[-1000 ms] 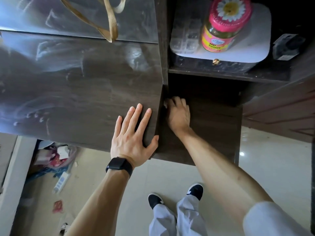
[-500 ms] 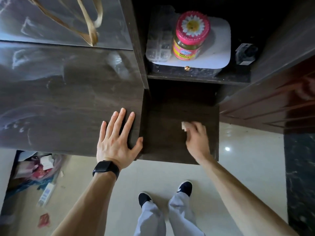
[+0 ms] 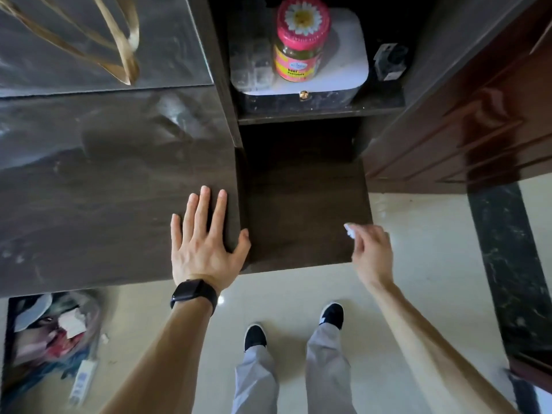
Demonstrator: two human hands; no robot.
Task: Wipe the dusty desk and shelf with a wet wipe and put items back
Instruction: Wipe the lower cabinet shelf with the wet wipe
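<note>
My left hand (image 3: 206, 243) lies flat and open on the dark wooden desk top (image 3: 104, 204), its thumb hooked over the desk's right edge. My right hand (image 3: 370, 252) is at the front right corner of the lower dark shelf (image 3: 298, 210), its fingers closed on a small white wet wipe (image 3: 349, 230) that pokes out at the fingertips. The desk top shows pale smeared streaks.
On the upper shelf a pink-lidded jar (image 3: 300, 40) stands on a white-topped box (image 3: 343, 70), beside a clear plastic organiser (image 3: 254, 64) and a black adapter (image 3: 389, 62). A tan strap (image 3: 125, 49) lies on the desk's back. A red-brown door (image 3: 478, 130) stands right. Litter (image 3: 53, 333) lies under the desk.
My right hand has swept the wipe from the shelf's back left corner forward and right to its front right corner. My left hand has stayed flat on the desk.
</note>
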